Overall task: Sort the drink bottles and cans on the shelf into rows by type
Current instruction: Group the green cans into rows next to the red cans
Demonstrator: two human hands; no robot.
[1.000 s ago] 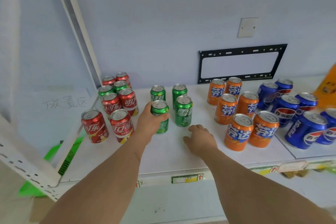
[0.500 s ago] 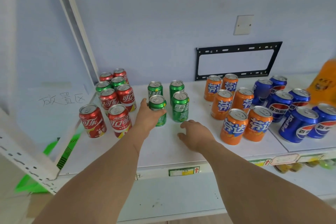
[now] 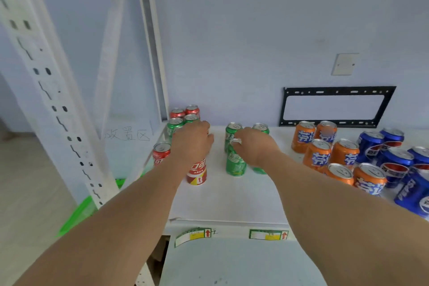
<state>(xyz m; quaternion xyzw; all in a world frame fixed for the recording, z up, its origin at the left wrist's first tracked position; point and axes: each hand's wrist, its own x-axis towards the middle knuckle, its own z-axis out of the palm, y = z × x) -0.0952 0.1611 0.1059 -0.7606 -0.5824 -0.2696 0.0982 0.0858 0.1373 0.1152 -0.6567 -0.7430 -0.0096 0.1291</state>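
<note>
Step in hand: tidying the red and green groups at the shelf's left end.

Left hand is over the red cans, fingers curled down over a can top; which can it grips is hidden under the hand. Two green cans stand mixed in among the reds, just behind that hand.

Right hand rests on the green block at mid-shelf, fingers bent over the front cans' tops. Grip or mere touch: cannot tell.

Orange cans and blue cans stand to the right in loose double rows, apart from both hands.

Judgement: sort mostly done; the two stray greens remain. Next move likely calls for lifting them clear of the reds and setting them beside the green block. Cans stand close, so knocking a neighbour is the risk.
</note>
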